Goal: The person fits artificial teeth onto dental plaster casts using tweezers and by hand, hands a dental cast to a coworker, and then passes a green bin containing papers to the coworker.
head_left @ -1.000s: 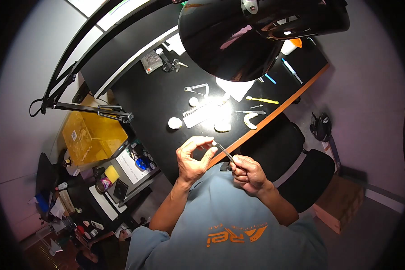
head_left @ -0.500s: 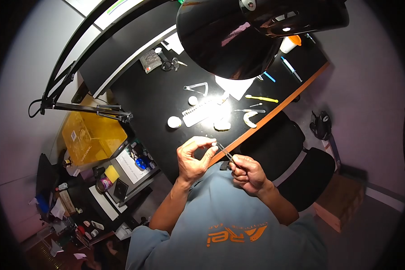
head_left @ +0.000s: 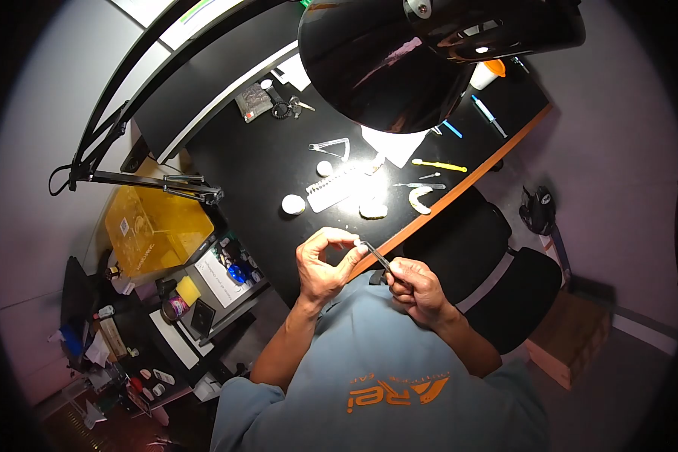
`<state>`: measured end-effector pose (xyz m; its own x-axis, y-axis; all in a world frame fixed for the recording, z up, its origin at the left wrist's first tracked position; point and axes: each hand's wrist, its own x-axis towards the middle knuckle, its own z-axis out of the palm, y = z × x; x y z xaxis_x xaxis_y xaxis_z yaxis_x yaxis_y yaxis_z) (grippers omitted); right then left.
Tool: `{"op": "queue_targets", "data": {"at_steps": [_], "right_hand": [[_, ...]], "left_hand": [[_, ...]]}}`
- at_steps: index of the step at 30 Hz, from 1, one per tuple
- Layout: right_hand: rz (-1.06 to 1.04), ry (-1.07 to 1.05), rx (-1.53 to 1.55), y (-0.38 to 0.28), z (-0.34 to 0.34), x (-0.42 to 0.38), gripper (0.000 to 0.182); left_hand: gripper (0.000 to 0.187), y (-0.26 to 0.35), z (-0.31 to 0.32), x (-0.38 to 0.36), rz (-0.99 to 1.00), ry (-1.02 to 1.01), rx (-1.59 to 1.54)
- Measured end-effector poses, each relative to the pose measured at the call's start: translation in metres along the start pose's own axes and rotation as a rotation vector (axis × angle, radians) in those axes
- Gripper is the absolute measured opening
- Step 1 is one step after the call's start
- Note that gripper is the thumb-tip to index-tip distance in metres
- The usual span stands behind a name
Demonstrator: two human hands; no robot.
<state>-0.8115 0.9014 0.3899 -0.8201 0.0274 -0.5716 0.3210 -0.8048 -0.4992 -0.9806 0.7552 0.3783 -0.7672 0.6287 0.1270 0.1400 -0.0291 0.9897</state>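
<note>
Both hands are meeting just above the near edge of the black desk (head_left: 279,162), seen from the head camera. Left hand (head_left: 322,267) is pinching something tiny between thumb and forefinger, too small to identify, with the other fingers curled loosely. Right hand (head_left: 416,288) is closing around a thin dark tool (head_left: 377,256), whose long axis is slanting up and left so its tip is reaching the left fingertips. A big black lamp (head_left: 399,53) is hanging overhead.
</note>
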Motion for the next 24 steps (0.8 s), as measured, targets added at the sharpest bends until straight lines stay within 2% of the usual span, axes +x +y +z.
{"op": "queue_targets", "data": {"at_steps": [9, 15, 18, 24], "right_hand": [[-0.057, 0.035, -0.087, -0.001, 0.004, 0.000, 0.028], [-0.058, 0.031, -0.096, -0.002, 0.004, 0.000, 0.028], [-0.053, 0.026, -0.089, -0.002, 0.004, 0.000, 0.029], [-0.064, 0.038, -0.081, -0.002, 0.004, 0.000, 0.030]], "left_hand": [[0.022, 0.001, 0.001, 0.000, -0.028, 0.016, -0.024], [0.028, -0.004, -0.007, 0.001, 0.039, -0.086, -0.009], [0.024, -0.007, -0.006, -0.001, 0.014, -0.081, -0.045], [0.019, -0.016, -0.001, -0.008, -0.161, -0.021, -0.291]]}}
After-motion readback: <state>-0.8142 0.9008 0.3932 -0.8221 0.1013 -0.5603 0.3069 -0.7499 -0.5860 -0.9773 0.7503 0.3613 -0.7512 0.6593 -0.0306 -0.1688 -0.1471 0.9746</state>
